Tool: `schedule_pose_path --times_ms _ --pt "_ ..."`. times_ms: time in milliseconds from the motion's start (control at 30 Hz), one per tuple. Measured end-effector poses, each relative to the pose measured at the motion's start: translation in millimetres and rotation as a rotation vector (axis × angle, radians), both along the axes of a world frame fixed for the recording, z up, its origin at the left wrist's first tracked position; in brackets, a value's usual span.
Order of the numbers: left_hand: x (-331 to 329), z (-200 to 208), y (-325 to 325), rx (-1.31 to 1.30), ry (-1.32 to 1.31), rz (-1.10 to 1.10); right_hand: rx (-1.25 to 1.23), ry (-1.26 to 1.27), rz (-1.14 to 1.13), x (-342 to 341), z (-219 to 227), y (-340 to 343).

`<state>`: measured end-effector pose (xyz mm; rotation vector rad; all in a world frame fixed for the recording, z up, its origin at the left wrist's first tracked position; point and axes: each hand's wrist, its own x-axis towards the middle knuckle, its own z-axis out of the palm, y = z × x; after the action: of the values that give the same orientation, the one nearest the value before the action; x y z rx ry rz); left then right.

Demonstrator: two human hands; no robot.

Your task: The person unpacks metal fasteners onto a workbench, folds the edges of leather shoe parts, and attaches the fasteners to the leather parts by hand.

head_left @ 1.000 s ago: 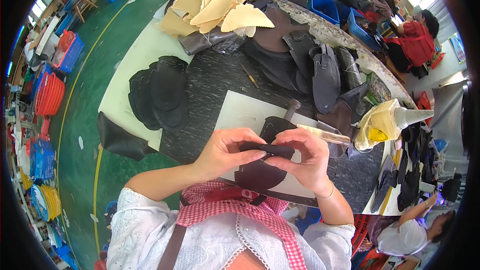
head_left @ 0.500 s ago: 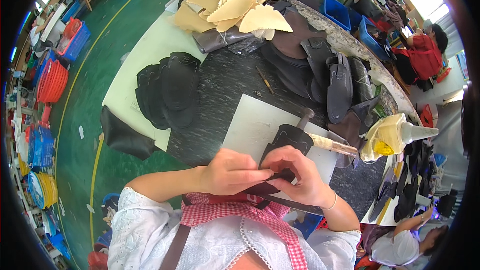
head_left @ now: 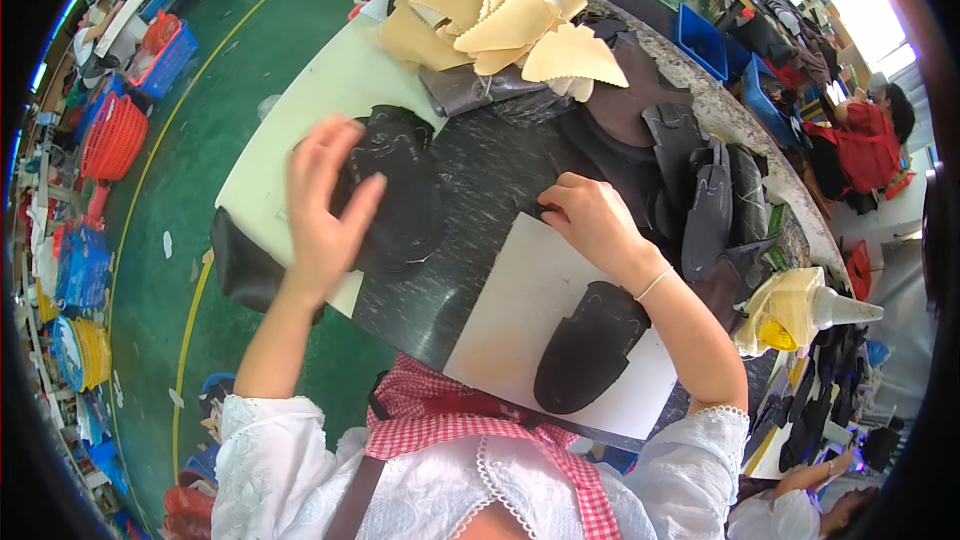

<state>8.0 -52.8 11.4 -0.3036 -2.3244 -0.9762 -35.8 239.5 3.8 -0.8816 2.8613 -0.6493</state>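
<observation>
A black upper piece (head_left: 592,350) with notched edges lies flat on the white board (head_left: 500,330) in front of me. Spread fingers and a raised thumb mark my left hand (head_left: 332,202) as open; it hovers at the left side of a stack of black cut pieces (head_left: 395,185), blurred a little. My right hand (head_left: 592,220) reaches to the far edge of the white board, thumb and fingertips pinched together on the dark tabletop. Whatever is between those fingertips is too small and too covered to name.
Cream zigzag-edged pieces (head_left: 510,20) are heaped at the far side. More dark pieces (head_left: 705,205) and a yellowish bottle with a pale nozzle (head_left: 790,310) are at the right. A black sheet (head_left: 245,260) hangs over the table's left edge. Other people sit at the right.
Both hands have parted from a black piece held near my body. The left went to the stack, the right to the board's far edge. The hammer is out of sight.
</observation>
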Motion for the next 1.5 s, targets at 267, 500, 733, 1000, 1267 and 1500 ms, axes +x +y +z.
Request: schedule_pose_path --times_ms 267,500,733,1000,1267,1500 --pt "43 -21 86 0.473 -0.417 -0.565 -0.614 -0.292 -0.066 59 46 -18" --pt "67 -5 115 0.821 -0.636 -0.816 -0.599 0.193 -0.127 118 45 3" --pt "79 -3 148 0.942 -0.645 -0.865 -0.906 0.109 -0.247 145 35 15" --pt "91 0 158 1.08 -0.874 -1.064 -0.943 0.109 -0.241 159 31 40" --pt "103 8 168 1.075 -1.186 -1.181 -0.508 0.302 0.104 170 61 72" --pt "106 2 186 1.026 -1.155 -1.184 -0.516 0.382 0.054 182 47 86"
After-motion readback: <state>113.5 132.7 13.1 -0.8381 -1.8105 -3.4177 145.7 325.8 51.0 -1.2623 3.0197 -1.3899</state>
